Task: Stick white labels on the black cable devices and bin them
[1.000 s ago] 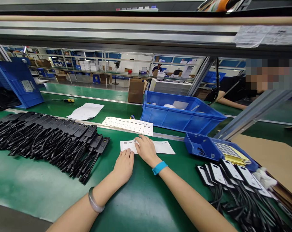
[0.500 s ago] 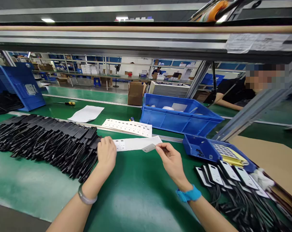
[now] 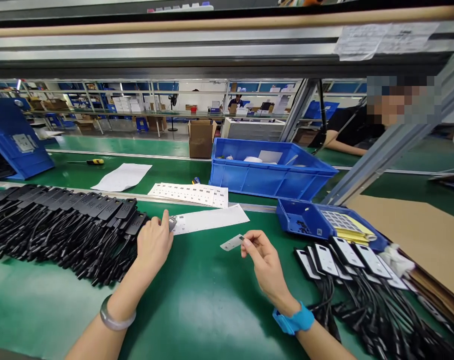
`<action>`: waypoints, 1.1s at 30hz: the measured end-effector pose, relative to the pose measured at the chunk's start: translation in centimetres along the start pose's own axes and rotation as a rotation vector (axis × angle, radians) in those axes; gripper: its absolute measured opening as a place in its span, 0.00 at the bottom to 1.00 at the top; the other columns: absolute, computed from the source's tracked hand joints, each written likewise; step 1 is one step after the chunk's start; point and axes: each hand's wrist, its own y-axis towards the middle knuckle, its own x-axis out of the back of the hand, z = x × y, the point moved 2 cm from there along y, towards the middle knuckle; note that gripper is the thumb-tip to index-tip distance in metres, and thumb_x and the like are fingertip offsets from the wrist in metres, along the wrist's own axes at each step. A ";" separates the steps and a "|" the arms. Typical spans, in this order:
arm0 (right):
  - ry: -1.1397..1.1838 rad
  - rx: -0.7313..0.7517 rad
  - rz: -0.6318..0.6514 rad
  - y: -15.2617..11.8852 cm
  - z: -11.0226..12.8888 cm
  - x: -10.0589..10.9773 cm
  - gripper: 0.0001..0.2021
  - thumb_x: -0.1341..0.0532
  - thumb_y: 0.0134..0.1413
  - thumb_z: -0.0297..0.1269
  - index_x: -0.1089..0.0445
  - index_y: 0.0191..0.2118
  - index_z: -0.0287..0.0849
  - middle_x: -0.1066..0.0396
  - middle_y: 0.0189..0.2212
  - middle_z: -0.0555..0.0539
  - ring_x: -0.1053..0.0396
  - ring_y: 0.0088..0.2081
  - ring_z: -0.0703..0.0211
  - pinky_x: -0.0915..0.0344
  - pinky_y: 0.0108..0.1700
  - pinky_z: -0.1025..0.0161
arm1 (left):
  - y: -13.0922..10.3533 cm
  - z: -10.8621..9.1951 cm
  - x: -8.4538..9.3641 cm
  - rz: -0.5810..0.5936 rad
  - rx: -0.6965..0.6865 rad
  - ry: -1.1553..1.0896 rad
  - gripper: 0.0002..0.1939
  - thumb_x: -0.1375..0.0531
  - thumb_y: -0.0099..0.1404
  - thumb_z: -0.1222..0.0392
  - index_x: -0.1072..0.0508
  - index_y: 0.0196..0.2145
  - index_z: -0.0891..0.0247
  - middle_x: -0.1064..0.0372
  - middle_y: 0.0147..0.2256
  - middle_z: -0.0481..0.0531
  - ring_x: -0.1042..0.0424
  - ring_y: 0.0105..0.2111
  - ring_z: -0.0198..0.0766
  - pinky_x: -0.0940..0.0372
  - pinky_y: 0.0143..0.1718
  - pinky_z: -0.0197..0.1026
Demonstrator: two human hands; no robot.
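My right hand (image 3: 262, 257) pinches one end of a small pale label (image 3: 232, 243) with a dark window, held over the green mat. My left hand (image 3: 153, 240) is beside the left end of a long white strip (image 3: 211, 219), its index finger raised and its other fingers curled round a small grey piece (image 3: 172, 222) that I cannot make out. Left of that hand, black devices with cables (image 3: 108, 210) lie in a long overlapping row. At the right, more devices bear white labels (image 3: 326, 259), their black cables trailing towards me.
Beyond the strip lie printed label sheets (image 3: 191, 194), a white paper (image 3: 123, 177) and a yellow screwdriver (image 3: 95, 162). A large blue bin (image 3: 272, 175) and a smaller blue tray (image 3: 305, 220) stand right of centre. A slanted metal post (image 3: 395, 135) rises at right; a person sits behind it.
The label in my right hand has come away from the strip, lower and towards me. My left index finger has lifted, and a grey piece shows beside it. The view has shifted slightly.
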 end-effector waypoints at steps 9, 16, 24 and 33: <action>0.246 -0.122 0.116 -0.9 0.5 -0.3 0.12 0.41 0.61 0.48 0.38 0.37 0.44 0.41 0.27 0.54 0.40 0.22 0.67 0.40 0.24 0.68 | -3.7 -5.7 -1.6 0.580 0.046 -1.579 0.23 0.37 0.59 0.45 0.37 0.42 0.64 0.35 0.29 0.48 0.33 0.26 0.36 0.38 0.24 0.35; 0.172 -0.198 0.178 -0.9 1.0 -0.9 0.13 0.38 0.57 0.46 0.38 0.33 0.41 0.40 0.24 0.55 0.43 0.17 0.72 0.45 0.19 0.71 | -5.6 -7.7 -1.9 0.898 0.085 -1.859 0.32 0.34 0.54 0.62 0.41 0.54 0.63 0.30 0.39 0.56 0.29 0.42 0.44 0.33 0.43 0.44; 0.113 -0.245 0.217 -1.1 1.2 -1.2 0.13 0.37 0.55 0.45 0.35 0.33 0.40 0.38 0.24 0.53 0.41 0.18 0.70 0.41 0.18 0.72 | -6.0 -8.2 -1.8 1.025 0.075 -2.020 0.35 0.32 0.54 0.67 0.42 0.57 0.65 0.29 0.44 0.61 0.32 0.51 0.50 0.40 0.56 0.53; 0.062 -0.249 0.172 -1.5 1.5 -1.3 0.13 0.37 0.54 0.45 0.34 0.33 0.40 0.38 0.23 0.53 0.41 0.19 0.69 0.38 0.18 0.72 | -6.1 -8.4 -1.8 1.034 0.083 -2.055 0.35 0.33 0.55 0.67 0.42 0.58 0.63 0.29 0.44 0.60 0.32 0.52 0.49 0.42 0.58 0.53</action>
